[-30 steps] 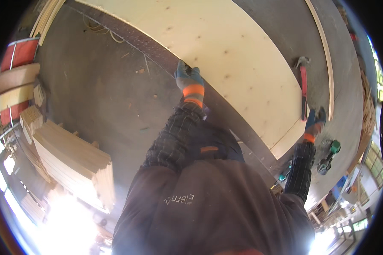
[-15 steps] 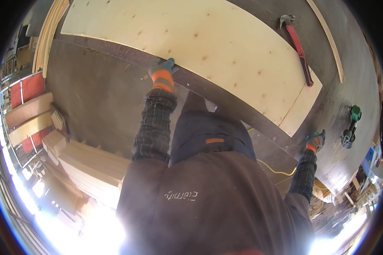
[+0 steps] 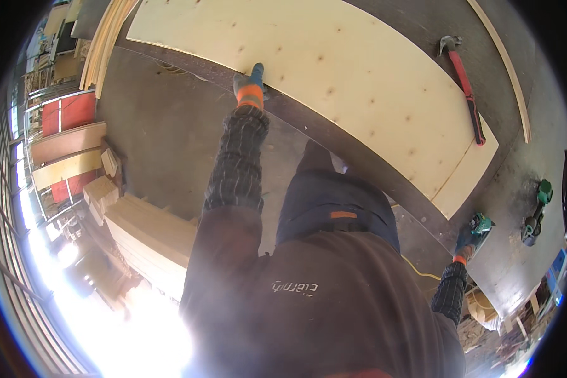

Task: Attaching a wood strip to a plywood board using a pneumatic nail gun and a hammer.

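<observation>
A long pale plywood sheet [image 3: 321,69] with dark knots lies on the dark worktable [image 3: 416,28]. My left hand [image 3: 251,87], in a blue and orange glove, grips its near edge, one digit stretched over the top face. The other fingers are partly hidden at the edge. At the table's near right, beyond the sheet's corner, my gloved right hand [image 3: 466,239] is closed around a green and dark hand tool [image 3: 481,224], whose exact kind I cannot make out. A claw hammer [image 3: 465,82] with a red and black handle lies across the sheet's far right edge.
A second green and black tool [image 3: 537,213] lies on the table at right. One thin wood strip [image 3: 504,60] runs along the far side. More strips [image 3: 105,50] lie at far left. Stacked boards [image 3: 148,230] stand left behind me. A yellow cord [image 3: 420,269] hangs by my right side.
The green tool now shows plainly in my right hand, which sits slightly lower. My left hand stays at the sheet's edge, its digit now straighter over the top. The whole view has shifted.
</observation>
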Available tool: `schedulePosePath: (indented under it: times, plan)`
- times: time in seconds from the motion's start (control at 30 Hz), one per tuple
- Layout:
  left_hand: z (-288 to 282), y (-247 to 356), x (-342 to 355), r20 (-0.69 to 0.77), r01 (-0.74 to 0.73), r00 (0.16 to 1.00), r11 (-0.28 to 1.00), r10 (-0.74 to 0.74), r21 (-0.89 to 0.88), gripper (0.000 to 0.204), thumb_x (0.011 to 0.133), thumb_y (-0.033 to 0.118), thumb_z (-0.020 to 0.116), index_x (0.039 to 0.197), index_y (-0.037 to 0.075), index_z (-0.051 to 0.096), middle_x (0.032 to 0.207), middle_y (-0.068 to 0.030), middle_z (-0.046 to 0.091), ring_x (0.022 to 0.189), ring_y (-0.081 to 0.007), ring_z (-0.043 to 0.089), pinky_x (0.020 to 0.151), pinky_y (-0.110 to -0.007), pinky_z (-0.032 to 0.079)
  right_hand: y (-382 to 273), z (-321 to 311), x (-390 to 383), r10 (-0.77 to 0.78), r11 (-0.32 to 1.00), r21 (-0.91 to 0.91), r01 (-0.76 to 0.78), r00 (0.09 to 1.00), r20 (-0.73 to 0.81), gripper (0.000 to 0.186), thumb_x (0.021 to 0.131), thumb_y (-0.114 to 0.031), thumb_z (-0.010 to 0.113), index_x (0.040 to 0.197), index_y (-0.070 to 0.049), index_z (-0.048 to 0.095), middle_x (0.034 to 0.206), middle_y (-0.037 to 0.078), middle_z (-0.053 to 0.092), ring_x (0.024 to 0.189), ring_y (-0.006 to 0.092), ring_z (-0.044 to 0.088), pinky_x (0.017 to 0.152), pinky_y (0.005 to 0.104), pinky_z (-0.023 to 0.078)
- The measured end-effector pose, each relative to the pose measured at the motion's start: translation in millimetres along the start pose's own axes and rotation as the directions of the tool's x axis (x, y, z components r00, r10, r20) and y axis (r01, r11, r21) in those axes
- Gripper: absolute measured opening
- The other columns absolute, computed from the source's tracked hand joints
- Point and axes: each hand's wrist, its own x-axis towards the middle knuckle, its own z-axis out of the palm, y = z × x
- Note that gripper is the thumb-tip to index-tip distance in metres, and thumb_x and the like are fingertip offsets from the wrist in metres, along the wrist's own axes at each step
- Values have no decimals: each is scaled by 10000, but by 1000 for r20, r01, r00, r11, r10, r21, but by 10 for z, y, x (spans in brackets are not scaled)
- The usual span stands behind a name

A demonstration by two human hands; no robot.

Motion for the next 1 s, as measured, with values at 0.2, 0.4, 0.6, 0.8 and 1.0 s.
schedulePosePath:
  times: [0.2,0.4,0.6,0.8,1.0]
  plan:
    - [75,-303,212,-16,-242,969,960,247,144,694,886,314,846,1394,-56,550,1287,-219,709,1174,-366,687,1014,-417,526,194,-39,110,2,996,-94,-2,1000,7,530,958,-297,742,1402,-41,603,1190,49,716,989,218,674,872,359,556]
    - [79,-295,165,-29,-221,971,941,236,257,786,902,377,815,1462,-59,477,1331,-256,685,1235,-405,661,1024,-438,522,-241,-292,281,266,963,9,-268,961,78,543,948,-292,758,1405,-41,609,1149,35,719,905,191,660,786,349,547]
    - [135,-319,135,-67,-166,980,956,187,243,856,879,399,830,1485,-69,447,1303,-246,703,1208,-403,677,1019,-429,530,-2002,-538,11,293,872,310,-379,911,289,522,966,-250,740,1403,-12,585,1031,-2,676,818,120,595,709,274,505]
    - [-65,-221,303,15,-114,993,945,115,308,555,801,353,914,1130,-37,695,1042,-189,775,953,-346,743,828,-427,582,-4477,448,-801,-128,886,402,-231,712,691,410,966,-194,682,1337,-56,579,868,-27,613,672,80,598,592,254,520]
    - [-444,140,931,401,154,842,873,-361,462,457,759,427,926,875,20,755,791,-129,764,701,-280,741,681,-410,581,-5894,2132,-1889,-459,773,62,631,490,741,369,971,-179,645,1318,-55,627,1014,184,729,898,328,723,794,464,578]
